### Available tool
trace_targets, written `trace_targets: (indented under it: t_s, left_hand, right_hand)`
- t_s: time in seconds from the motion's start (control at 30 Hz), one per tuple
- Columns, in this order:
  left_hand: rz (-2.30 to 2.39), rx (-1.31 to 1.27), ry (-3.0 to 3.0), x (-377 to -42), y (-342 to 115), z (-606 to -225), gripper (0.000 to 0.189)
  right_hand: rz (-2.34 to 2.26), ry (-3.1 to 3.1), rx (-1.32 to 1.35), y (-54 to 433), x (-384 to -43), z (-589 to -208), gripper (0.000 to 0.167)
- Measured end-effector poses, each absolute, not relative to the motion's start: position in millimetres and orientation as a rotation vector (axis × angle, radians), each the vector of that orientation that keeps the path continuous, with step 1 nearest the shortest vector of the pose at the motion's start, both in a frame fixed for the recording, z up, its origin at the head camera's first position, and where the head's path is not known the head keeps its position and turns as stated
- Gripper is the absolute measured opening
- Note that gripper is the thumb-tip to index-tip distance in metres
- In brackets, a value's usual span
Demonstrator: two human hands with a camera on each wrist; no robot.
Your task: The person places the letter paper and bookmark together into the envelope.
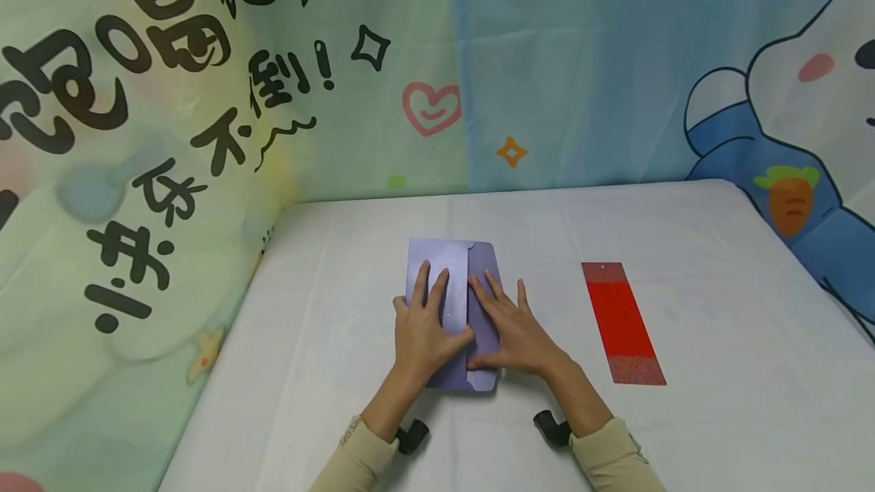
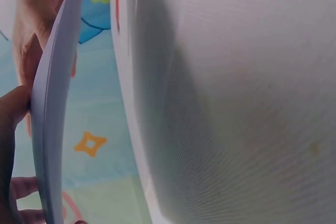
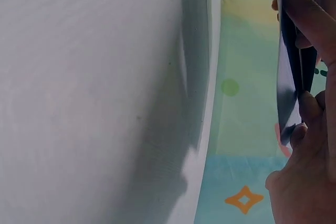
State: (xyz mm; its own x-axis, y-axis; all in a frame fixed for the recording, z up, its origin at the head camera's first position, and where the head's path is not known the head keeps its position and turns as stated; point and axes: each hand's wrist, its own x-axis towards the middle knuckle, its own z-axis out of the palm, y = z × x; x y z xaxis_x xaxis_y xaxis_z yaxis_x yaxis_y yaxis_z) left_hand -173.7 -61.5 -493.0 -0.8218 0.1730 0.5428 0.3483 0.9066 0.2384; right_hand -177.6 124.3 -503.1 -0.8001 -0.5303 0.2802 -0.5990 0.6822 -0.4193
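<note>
A purple envelope (image 1: 454, 249) is held a little above the white table, its long seam facing up between two panels. My left hand (image 1: 427, 336) grips its left side, with two fingers stretched over the panel and the thumb near the seam. In the left wrist view the envelope (image 2: 51, 108) stands edge-on with the left thumb (image 2: 13, 106) against it. My right hand (image 1: 516, 336) holds the right panel, index finger and thumb spread along the seam. Layers of the envelope (image 3: 286, 103) part in the right wrist view, where right fingertips meet its edge.
A flat red strip (image 1: 618, 317) with patterned ends lies on the table (image 1: 724, 325) to the right. Behind and to the left hangs a printed cloth backdrop (image 1: 581, 67). Dark wrist devices (image 1: 412, 437) sit under both forearms.
</note>
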Motion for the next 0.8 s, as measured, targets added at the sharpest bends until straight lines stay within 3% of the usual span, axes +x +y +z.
trace_targets:
  t_s: [0.17,0.4,0.5,0.63,0.8]
  left_hand:
    - [-0.452,-0.302,-2.544,-174.8,-65.6,-496.6,0.085]
    - [-0.483,-0.166,-2.555,-177.0,-78.6,-495.1,0.083]
    - [-0.497,-0.141,-2.56,-177.7,-83.0,-493.6,0.081]
    - [-0.509,-0.141,-2.554,-177.9,-84.5,-494.1,0.08]
    - [-0.537,-0.154,-2.53,-177.8,-83.5,-496.7,0.08]
  right_hand:
    - [0.863,-2.761,0.903,132.7,-172.7,-499.3,0.109]
    - [1.08,-2.619,0.543,181.7,-166.1,-499.0,0.036]
    - [1.071,-2.588,0.332,210.3,-166.2,-502.8,0.02]
    - [0.99,-2.642,0.113,244.8,-165.7,-511.8,0.025]
    - [0.834,-2.759,0.007,271.8,-167.7,-523.3,0.051]
